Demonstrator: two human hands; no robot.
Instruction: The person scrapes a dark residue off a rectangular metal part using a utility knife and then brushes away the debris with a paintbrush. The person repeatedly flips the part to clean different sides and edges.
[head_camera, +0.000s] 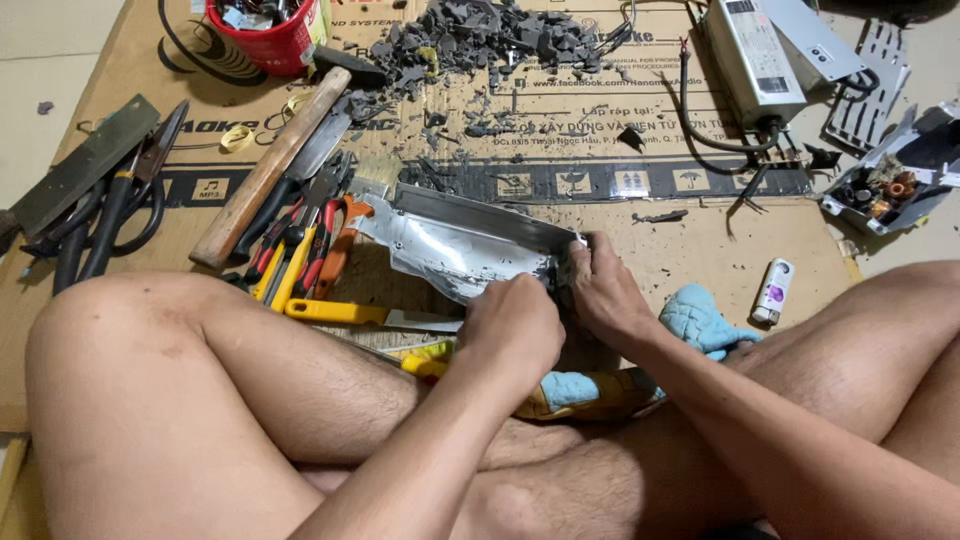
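The person sat cross-legged on flattened cardboard (700, 250). Both hands met at the near end of a long grey metal casing (455, 245), which lay slanting away to the left above the knees. The left hand (512, 325) was closed into a fist against that end; the right hand (600, 290) clamped its fingers around the end's edge. A hammer (270, 165), pliers (325, 240) and a yellow knife (345, 312) lay just left of the casing. A blue and yellow glove (695, 320) lay beneath the right wrist.

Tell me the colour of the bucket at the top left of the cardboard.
Red: the round plastic bucket filled with small parts, seen in the head view.
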